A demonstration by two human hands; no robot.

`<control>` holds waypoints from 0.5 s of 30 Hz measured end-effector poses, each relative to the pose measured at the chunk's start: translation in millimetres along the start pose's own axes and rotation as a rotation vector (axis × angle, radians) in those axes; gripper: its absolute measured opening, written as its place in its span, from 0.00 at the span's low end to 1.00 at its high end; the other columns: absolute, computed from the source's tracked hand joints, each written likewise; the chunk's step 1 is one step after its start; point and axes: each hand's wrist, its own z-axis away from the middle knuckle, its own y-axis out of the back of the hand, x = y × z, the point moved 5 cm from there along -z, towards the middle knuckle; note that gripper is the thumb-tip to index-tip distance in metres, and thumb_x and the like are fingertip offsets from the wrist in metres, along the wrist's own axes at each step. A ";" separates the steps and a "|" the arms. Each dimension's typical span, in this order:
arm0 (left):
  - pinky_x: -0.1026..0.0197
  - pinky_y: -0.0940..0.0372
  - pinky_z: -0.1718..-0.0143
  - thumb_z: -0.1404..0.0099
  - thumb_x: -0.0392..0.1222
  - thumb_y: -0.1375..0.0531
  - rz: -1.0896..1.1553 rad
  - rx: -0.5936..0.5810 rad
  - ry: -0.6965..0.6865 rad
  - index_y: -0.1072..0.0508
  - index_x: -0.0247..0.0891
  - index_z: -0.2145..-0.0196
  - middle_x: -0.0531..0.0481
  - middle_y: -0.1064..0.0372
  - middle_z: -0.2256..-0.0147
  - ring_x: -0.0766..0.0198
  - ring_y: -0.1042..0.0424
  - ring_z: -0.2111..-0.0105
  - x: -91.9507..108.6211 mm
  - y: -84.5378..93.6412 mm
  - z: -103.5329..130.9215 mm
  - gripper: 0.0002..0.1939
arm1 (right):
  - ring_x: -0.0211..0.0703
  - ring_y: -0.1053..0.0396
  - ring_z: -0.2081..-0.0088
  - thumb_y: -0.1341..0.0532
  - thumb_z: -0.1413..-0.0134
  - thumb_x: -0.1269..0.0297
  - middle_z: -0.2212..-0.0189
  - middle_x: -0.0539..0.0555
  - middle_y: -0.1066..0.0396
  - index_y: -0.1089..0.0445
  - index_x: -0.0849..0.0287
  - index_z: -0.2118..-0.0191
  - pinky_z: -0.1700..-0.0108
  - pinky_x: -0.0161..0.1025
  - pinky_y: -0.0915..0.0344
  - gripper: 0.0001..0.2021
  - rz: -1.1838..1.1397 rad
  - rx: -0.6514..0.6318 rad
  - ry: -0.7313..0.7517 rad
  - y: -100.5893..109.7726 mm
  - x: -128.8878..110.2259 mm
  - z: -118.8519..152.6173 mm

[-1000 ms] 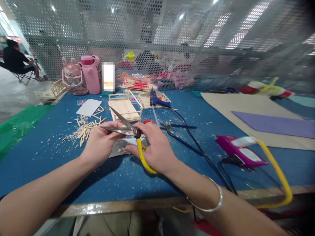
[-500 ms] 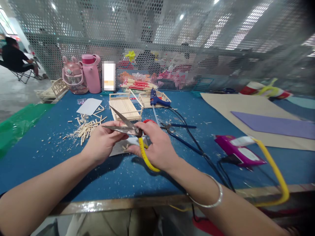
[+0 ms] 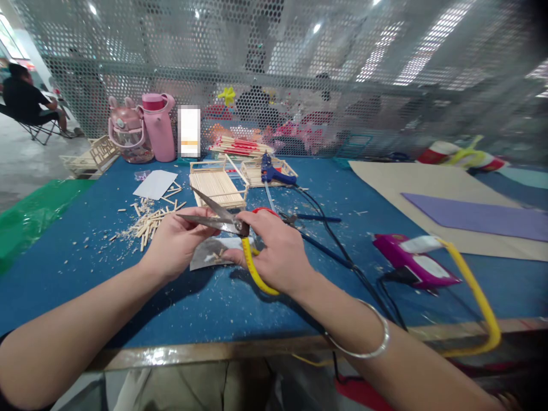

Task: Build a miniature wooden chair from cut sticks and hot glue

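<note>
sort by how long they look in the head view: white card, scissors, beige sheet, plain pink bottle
1. Beige sheet, cut off at right
2. Scissors, nearer the camera
3. Plain pink bottle
4. White card

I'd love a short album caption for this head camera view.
The right hand holds open scissors by the left hand, over a blue table scattered with short sticks.

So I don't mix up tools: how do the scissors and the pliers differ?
The scissors are held in the right hand; the pliers lie on the table. The scissors show a yellow handle; the pliers' handles are dark blue. Both stand open: the scissors' blades and the pliers' handles are spread.
</note>
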 end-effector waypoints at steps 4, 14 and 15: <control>0.68 0.35 0.67 0.49 0.34 0.33 -0.065 0.000 -0.054 0.22 0.39 0.75 0.54 0.26 0.74 0.71 0.30 0.72 0.2 1.4 0.5 0.03 | 0.46 0.29 0.65 0.42 0.50 0.43 0.67 0.59 0.26 0.29 0.65 0.56 0.62 0.39 0.34 0.28 -0.029 0.005 -0.006 -0.1 0.9 1.6; 0.65 0.36 0.69 0.43 0.39 0.37 -0.537 -0.015 -0.213 0.24 0.38 0.72 0.52 0.26 0.74 0.68 0.31 0.73 10.5 -5.4 6.4 0.03 | 0.31 0.40 0.78 0.34 0.55 0.53 0.77 0.44 0.35 0.33 0.57 0.63 0.75 0.31 0.42 0.17 -0.916 -0.032 -0.499 -18.0 5.3 -2.5; 0.65 0.36 0.69 0.42 0.39 0.37 -0.634 -0.039 -0.280 0.24 0.37 0.71 0.51 0.26 0.73 0.68 0.30 0.73 12.2 -8.0 8.0 0.03 | 0.29 0.41 0.79 0.33 0.57 0.54 0.78 0.43 0.37 0.35 0.57 0.63 0.76 0.30 0.42 0.17 -1.024 -0.019 -0.551 -19.6 5.0 -2.5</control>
